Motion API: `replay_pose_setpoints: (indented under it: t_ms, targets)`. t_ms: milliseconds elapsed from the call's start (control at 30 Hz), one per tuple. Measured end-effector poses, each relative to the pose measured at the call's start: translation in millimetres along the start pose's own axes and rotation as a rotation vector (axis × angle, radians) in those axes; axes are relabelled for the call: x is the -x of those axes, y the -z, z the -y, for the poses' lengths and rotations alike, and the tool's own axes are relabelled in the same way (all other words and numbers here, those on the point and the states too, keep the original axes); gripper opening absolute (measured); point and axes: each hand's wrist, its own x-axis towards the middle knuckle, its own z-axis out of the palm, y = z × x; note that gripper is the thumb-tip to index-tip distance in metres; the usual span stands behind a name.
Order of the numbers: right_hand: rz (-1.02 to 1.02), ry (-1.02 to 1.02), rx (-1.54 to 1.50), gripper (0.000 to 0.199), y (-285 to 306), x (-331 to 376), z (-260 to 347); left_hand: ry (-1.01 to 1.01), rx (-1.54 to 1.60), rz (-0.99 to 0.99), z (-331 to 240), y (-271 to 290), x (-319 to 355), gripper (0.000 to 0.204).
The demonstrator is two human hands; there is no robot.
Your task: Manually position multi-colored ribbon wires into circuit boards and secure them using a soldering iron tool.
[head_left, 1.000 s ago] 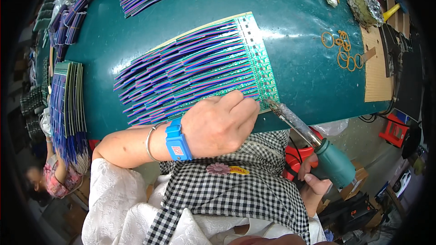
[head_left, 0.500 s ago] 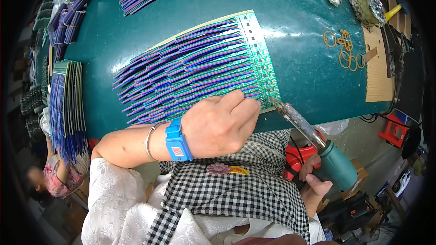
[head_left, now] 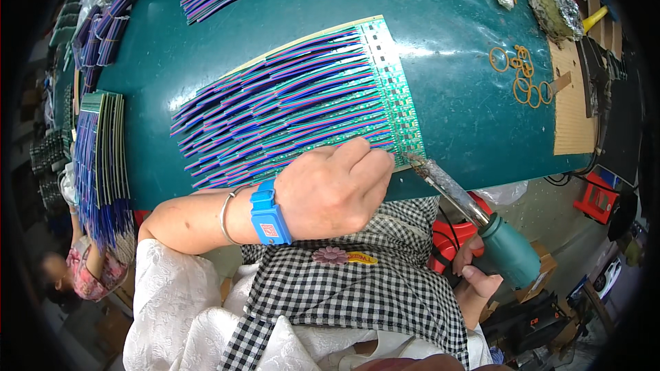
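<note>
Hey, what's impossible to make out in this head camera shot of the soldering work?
- Head view: left hand covers the wire ends it presses on the circuit strip panel.
- Soldering iron tip contact: too small to tell.
- Right hand: mostly hidden behind the iron's handle.
- Foil-wrapped lump: contents hidden.

A small red rectangular label (head_left: 269, 230) is seen on the blue wristband. A yellow oval label (head_left: 361, 258) is fixed to the black-and-white checked apron.

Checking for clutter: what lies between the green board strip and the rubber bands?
Only bare green tabletop lies between the board strip and the rubber bands, seen in the head view.
</note>
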Motion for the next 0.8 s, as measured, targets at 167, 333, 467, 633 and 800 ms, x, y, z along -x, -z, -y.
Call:
replay_pose_setpoints:
  t_ms: [167, 333, 467, 633, 800]
  targets:
    - [0.006, -0.013, 0.066, 0.058, 3.3, 4.7, -6.0, 0.006, 0.013, -0.007, 0.1, -1.8, -0.4, 0.037]
    - [-0.036, -0.001, -0.08, 0.058, -5.0, -2.2, 5.6, 0.013, 0.018, 0.006, -0.9, -0.2, 0.7, 0.038]
    - [0.003, 0.038, -0.045, 0.053, -1.9, -8.2, 7.8, 0.014, 0.031, 0.024, -0.3, 1.6, 0.2, 0.039]
    - [-0.006, -0.029, -0.125, 0.059, -5.6, -7.4, 13.8, 0.018, 0.028, 0.029, -1.1, 1.9, 0.7, 0.038]
    - [-0.051, -0.042, -0.06, 0.055, -9.6, -3.1, 9.5, 0.019, 0.036, 0.017, -0.6, 1.4, 0.3, 0.037]
